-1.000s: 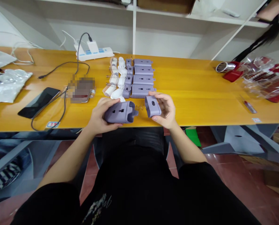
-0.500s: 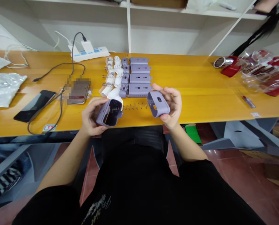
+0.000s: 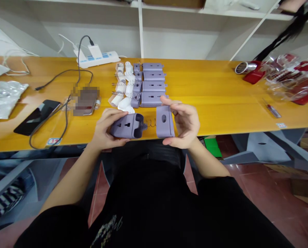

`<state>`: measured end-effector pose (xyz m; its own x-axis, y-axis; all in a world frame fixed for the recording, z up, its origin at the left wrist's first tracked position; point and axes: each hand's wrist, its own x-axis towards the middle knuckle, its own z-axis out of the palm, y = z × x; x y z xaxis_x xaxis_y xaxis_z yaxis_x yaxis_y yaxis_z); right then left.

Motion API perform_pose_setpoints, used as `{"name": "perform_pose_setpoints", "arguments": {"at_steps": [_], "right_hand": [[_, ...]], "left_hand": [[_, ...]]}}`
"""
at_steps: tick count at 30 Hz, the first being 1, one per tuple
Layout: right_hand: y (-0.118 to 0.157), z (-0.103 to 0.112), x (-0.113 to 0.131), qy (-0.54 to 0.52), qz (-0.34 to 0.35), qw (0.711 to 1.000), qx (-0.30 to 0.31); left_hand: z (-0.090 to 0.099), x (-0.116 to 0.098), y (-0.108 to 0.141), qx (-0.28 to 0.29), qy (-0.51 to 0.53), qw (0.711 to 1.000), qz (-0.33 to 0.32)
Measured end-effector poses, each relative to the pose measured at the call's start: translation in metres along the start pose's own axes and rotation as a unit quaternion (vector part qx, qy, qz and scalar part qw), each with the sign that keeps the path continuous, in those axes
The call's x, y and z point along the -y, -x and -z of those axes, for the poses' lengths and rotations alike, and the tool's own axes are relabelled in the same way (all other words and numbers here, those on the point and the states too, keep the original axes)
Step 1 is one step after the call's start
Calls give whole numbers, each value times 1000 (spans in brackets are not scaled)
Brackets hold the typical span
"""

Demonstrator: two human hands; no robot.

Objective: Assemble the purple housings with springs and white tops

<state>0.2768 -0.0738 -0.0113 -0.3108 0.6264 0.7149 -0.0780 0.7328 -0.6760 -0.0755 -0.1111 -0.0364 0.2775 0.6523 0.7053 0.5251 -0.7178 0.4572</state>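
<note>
At twelve o'clock, white shelving (image 3: 180,38) is divided by an upright panel (image 3: 141,31); a yellow surface (image 3: 211,93) is stretched from nine to three; reddish floor tiles (image 3: 262,186) are glossed by light at four.

the person's attire, seen from above: a matt black short-sleeved cloth top (image 3: 154,206), with wide left sleeve (image 3: 48,225) and right sleeve (image 3: 226,196) ending above the bare left forearm (image 3: 71,174) and bare right forearm (image 3: 208,160); on the left chest, a pale, speckled print (image 3: 104,229) beside thin cursive lettering (image 3: 116,224); below, black, faintly glossy trousers (image 3: 135,151). left hand (image 3: 104,132) and right hand (image 3: 187,125), likewise bare.
</note>
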Motion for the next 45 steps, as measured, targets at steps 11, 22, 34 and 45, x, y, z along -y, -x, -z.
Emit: {"name": "perform_pose_setpoints", "arguments": {"at_steps": [11,22,34,45], "right_hand": [[0,-8,-12,-5,-48,996,70],[4,-8,-23,-2,-40,993,108],[7,-10,-27,2,62,992,107],[4,-2,-18,41,73,990,114]], "left_hand": [[-3,-3,-3,11,-26,1000,11],[-6,-3,-5,25,-38,999,13],[-8,2,-2,25,-42,999,-22],[-11,5,-2,21,-33,998,-55]]}}
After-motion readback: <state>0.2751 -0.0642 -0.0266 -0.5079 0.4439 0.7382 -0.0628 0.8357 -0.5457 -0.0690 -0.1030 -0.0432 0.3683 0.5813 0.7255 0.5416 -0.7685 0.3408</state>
